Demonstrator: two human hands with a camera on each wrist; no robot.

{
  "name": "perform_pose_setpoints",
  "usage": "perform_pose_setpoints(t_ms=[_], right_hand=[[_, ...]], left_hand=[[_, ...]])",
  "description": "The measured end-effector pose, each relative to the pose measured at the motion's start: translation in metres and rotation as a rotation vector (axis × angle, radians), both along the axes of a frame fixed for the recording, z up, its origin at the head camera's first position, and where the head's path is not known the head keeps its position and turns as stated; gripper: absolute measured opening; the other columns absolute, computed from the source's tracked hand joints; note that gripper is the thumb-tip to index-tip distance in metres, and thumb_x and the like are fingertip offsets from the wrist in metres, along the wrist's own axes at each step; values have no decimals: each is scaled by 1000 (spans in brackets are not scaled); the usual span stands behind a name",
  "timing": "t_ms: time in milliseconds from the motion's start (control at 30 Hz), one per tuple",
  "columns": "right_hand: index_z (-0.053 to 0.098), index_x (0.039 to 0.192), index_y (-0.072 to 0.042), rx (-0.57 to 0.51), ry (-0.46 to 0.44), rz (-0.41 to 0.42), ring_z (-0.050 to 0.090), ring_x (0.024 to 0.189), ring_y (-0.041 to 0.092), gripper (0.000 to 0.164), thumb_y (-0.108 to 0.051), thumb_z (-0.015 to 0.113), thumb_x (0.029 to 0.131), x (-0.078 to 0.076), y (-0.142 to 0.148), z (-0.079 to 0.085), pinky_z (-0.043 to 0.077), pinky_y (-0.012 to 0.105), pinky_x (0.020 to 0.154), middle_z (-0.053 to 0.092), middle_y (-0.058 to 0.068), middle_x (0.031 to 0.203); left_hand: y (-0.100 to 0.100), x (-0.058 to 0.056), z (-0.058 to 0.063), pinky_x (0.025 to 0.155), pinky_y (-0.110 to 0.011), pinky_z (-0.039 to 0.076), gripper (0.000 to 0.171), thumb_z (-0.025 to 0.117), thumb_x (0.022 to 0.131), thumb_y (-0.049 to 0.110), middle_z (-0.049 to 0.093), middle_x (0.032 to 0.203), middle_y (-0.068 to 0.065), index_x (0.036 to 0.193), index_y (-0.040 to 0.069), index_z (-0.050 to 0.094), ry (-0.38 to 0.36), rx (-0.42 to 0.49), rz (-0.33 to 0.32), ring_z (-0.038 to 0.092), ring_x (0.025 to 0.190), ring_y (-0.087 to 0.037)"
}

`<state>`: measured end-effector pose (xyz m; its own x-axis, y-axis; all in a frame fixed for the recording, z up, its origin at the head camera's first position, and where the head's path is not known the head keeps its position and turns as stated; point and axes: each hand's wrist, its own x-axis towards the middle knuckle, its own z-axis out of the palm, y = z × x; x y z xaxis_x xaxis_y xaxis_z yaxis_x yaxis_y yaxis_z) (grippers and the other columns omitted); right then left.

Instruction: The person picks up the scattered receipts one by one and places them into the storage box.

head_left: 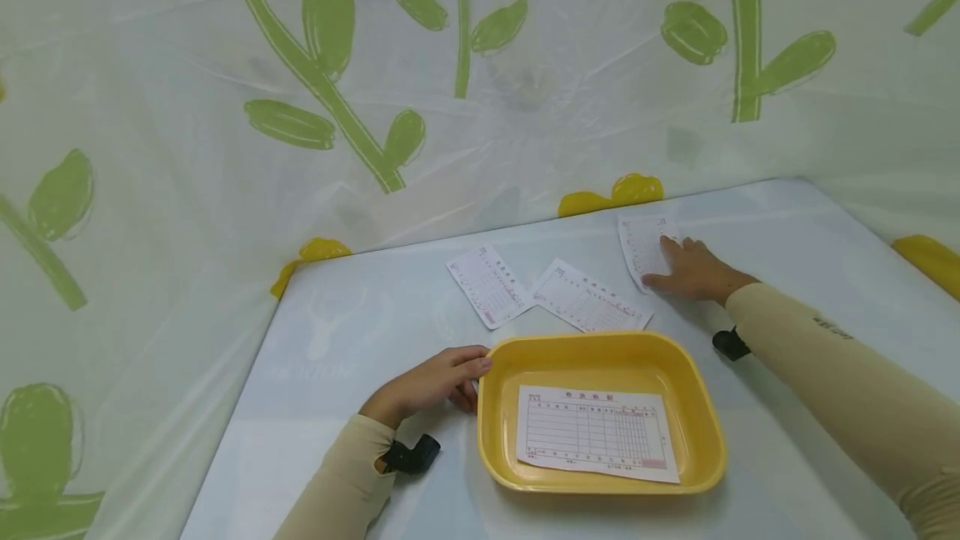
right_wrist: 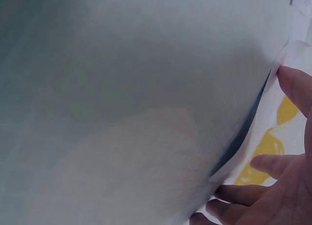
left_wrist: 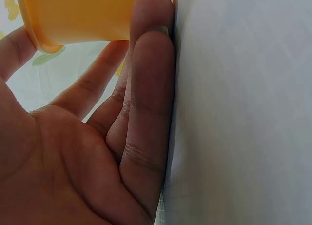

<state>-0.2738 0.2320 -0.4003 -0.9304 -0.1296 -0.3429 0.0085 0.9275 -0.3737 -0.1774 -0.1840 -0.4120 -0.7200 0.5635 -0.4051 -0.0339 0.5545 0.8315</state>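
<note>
Seen from the head, hands: two, the left hand (head_left: 442, 377) at the yellow tray (head_left: 716, 461) and the right hand (head_left: 693, 269) at one paper slip (head_left: 643, 242).
Yellow tray: one, on the table (head_left: 315, 415), near the person.
Paper slips: four in all, with print on them. One slip (head_left: 573, 440) lies flat in the tray. Three are on the table past it: a left slip (head_left: 491, 286), a middle slip (head_left: 592, 298), and the one at the right hand. The left and middle slips are side by side at their corners.
Sleeves: two, both tan, the left sleeve (head_left: 341, 473) and the right sleeve (head_left: 840, 382).
Seen from the left wrist, tray grip: the thumb is at the rim and the other fingers are by the outer side. I cannot tell if they squeeze it.
Little finger: one, down along the table.
Seen from the right wrist, slip grip: thumb and fingers are apart, and the thumb touches the slip.
Slip's edge: bent a bit, with one dark gap under it.
</note>
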Motion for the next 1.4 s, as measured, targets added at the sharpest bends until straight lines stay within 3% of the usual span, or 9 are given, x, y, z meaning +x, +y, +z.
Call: perform_pose_setpoints(t_ms=[333,800,1167,1400], right_hand=[[-7,153,12,-19,-1,-21,3,147,56,102,-44,58,97,1,-4,-3,7,66,118,-2,38,159],[-8,153,11,-29,-7,-21,7,146,56,101,-42,58,98,-1,-7,-2,9,66,118,0,37,159],[-19,153,4,-48,-32,-53,22,142,55,108,-41,62,97,-5,-9,0,20,66,115,7,39,157],[-9,156,4,19,34,-51,36,128,57,103,-35,64,95,-4,-16,3,31,70,108,22,44,150]], left_hand=[[-1,1,-1,76,-31,57,46,43,104,46,69,96,-4,135,16,58,4,0,1,65,78,-18],[1,0,2,76,-31,58,50,44,103,46,69,92,-5,139,13,56,-4,-1,14,66,78,-17],[1,-2,0,76,-31,58,48,44,104,46,69,95,-5,137,15,57,-7,1,4,66,78,-18],[1,-1,2,75,-31,58,48,43,104,45,69,94,-5,137,14,57,-7,-4,9,65,77,-18]])
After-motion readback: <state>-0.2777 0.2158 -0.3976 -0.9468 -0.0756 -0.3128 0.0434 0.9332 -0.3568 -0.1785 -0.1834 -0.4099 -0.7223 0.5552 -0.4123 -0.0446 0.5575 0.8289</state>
